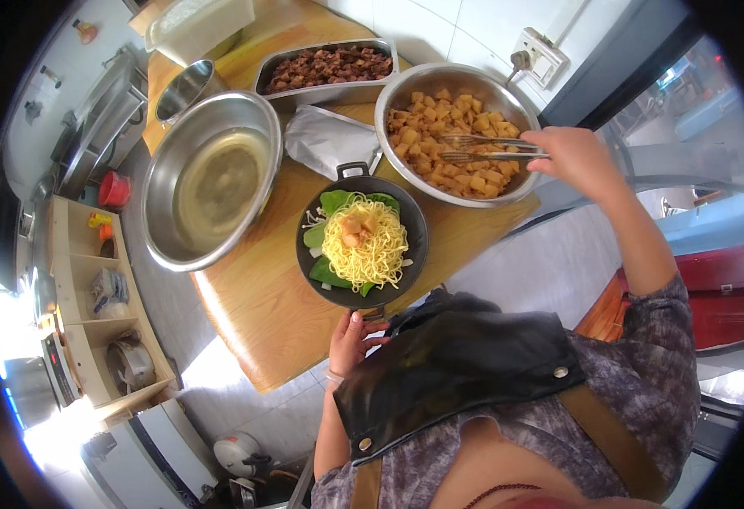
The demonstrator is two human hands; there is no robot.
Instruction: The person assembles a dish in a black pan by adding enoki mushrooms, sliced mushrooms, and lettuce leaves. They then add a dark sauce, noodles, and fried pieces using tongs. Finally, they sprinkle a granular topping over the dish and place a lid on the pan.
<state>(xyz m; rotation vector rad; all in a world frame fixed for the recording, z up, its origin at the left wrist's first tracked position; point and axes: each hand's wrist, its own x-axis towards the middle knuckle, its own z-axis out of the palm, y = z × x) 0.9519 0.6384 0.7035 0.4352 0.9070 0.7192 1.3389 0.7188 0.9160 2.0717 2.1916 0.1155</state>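
My right hand (569,159) is closed on metal tongs (505,147), whose tips lie among diced, sauced cubes, perhaps potato or radish (435,127), in a large steel bowl (392,156). My left hand (349,343) is at the near handle of a black two-handled pan (417,254); whether its fingers grip the handle cannot be told. In the pan, yellow noodles (365,254) sit on green leaves (328,273), with thin white mushrooms (313,218) at the left edge. A few cubes (356,229) like those in the bowl top the noodles.
On the wooden table (244,318) stand a steel basin of liquid (219,191), a steel tray of browned diced food (327,69), a silver pouch (330,140), a steel container (184,92) and a white tub (200,28). A wall socket (540,57) is beyond the bowl.
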